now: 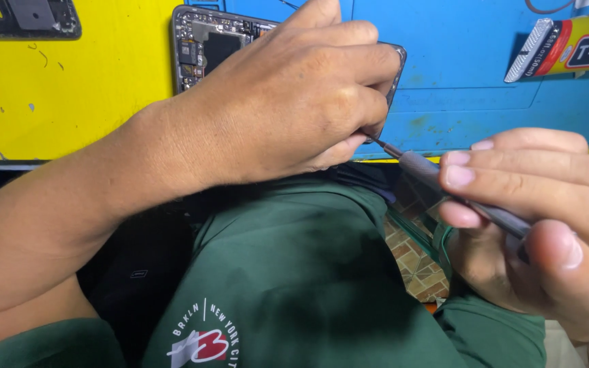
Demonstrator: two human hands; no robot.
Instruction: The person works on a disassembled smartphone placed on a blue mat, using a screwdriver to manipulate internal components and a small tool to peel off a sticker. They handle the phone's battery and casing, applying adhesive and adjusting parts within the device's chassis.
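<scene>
The right hand [540, 225] pinches a grey screwdriver [444, 187], its shaft slanting up-left, tip seemingly meeting the left hand [294, 95], whose curled fingers cover an opened phone [206, 48] at the blue mat's [458, 75] left edge.

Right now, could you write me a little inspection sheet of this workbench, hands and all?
Surface: blue work mat beside a yellow mat with small scuffs.
Job's things: opened phone, circuit board showing, lying on the mats; slim grey screwdriver, its tip hidden under the left fingers.
Clutter: glue tube at top right; a dark phone part at top left.
Grippers: left hand rests on the phone, fingertips pinching at the tool's tip; right hand holds the screwdriver handle.
Cables: a thin wire at the top edge, mostly cut off.
Surroundings: green garment over the lap; tiled floor below.
</scene>
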